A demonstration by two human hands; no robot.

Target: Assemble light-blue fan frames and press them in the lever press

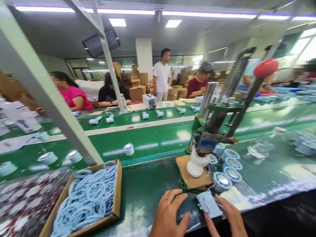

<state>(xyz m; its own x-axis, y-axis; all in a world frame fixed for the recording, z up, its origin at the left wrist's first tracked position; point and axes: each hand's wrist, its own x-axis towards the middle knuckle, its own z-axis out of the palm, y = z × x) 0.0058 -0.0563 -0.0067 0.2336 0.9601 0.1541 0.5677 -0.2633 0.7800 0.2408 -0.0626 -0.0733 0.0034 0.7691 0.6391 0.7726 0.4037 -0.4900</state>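
My right hand (233, 215) grips a light-blue cylindrical housing (209, 203) between thumb and fingers at the bench's front edge. A thin dark wire lies across its side. To the left of it, my left hand (169, 214) is open, fingers spread and curved, apart from the housing. Just beyond both hands stands a hand-lever press (214, 128) with a red knob (266, 68). White round blocks (197, 164) sit under its ram on a piece of brown cardboard (184, 166). Several light-blue round units (223, 181) with silvery centres are grouped right of the press.
A cardboard box (118, 197) of light-blue rings stands at left, beside silvery and red wrapped pieces (27, 200). A slanted metal post (49, 85) rises there. Behind runs a green conveyor (153, 138) carrying blue parts. Several people sit or stand beyond it. Clear plastic (266, 144) lies right.
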